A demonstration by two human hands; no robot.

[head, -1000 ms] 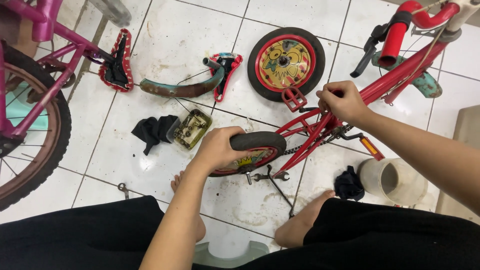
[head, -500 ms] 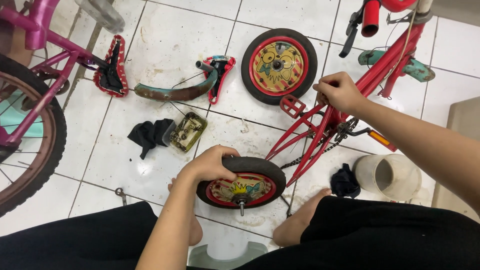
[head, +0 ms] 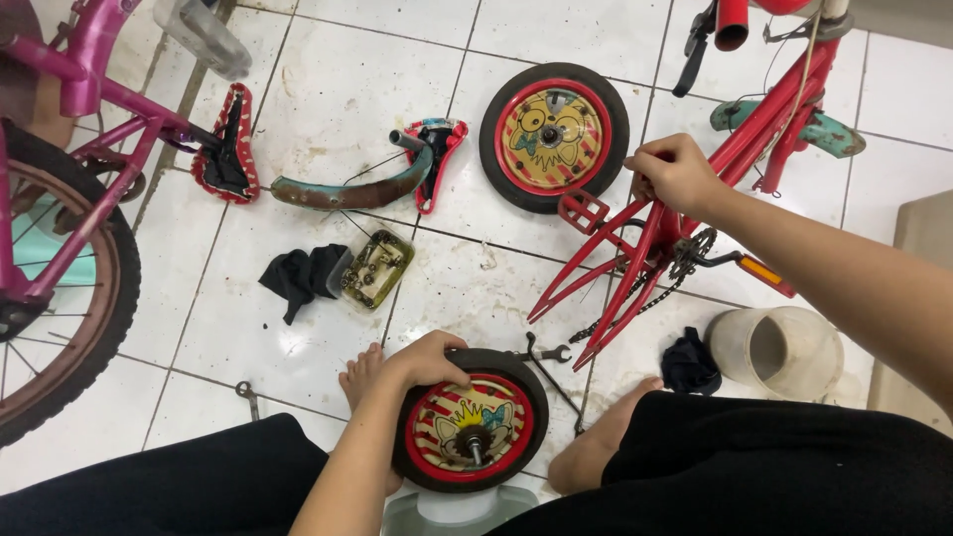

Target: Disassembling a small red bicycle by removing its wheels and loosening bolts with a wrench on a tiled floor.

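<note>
Left hand (head: pixel 429 359) is closed over the top edge of a small wheel (head: pixel 471 420), fingers curled on the black tyre. I take the red frame (head: pixel 635 263) as landmark. This wheel lies flat on the tiled floor (head: pixel 496 35) just below the frame's open rear stays, clear of them, axle stub pointing up at the camera. So it is off the bike.

Right hand (head: pixel 677 174) is clenched around the frame's upper tubes, just above the crank. It seems to be steadying the frame, which lies tilted.

Outward from the frame:
- a second small wheel (head: pixel 554 136) flat on the floor to the frame's left, just beyond the red pedal (head: pixel 583 210); also unmounted.
- chain (head: pixel 650 290) hanging slack off the chainring between the stays.
- spanner (head: pixel 541 351) on the floor at the stay tips, beside the held wheel.
- teal mudguard (head: pixel 347 189) and a red-trimmed saddle further left, both detached.
- small tray of loose hardware (head: pixel 377 268) and a black rag (head: pixel 303 278) left of the stays.
- pale plastic jug (head: pixel 776 349) on its side, below and right of the frame.
- pink bicycle (head: pixel 60 228) at the far left, well apart.

Judgement on progress: both wheels, mudguard and saddle are off, and fasteners are collected in the tray. Nothing is fitted back yet; the dropouts stand empty.
</note>
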